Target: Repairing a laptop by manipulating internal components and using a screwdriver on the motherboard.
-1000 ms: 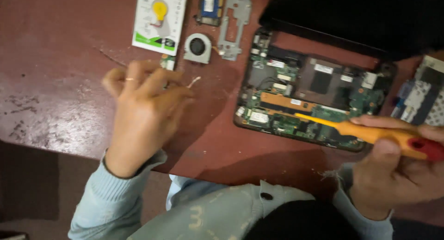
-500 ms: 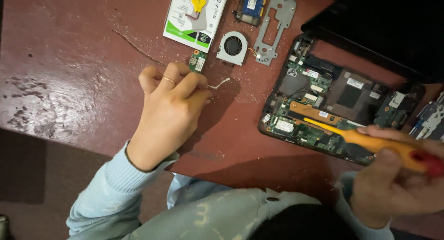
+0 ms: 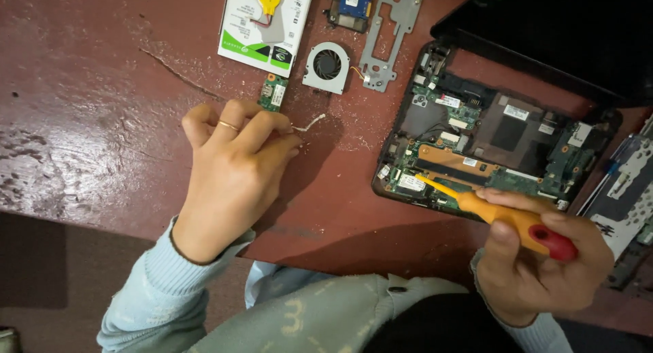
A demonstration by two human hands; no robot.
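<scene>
Your left hand [image 3: 231, 169] stays curled, pinching a thin white wire [image 3: 309, 124] on the red table [image 3: 88, 88] | your right hand [image 3: 544, 258] still grips the orange screwdriver [image 3: 503, 217], tip on the opened laptop's board [image 3: 476, 162] | only the view has shifted

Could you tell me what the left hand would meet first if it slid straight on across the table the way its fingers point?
Probably the small green circuit board, which lies just beyond the left hand and its curled fingers. Past that lies the hard drive. Their exact direction is uncertain.

Left hand [image 3: 235, 162] curled, knuckles up; right hand [image 3: 544, 258] fisted.
</scene>
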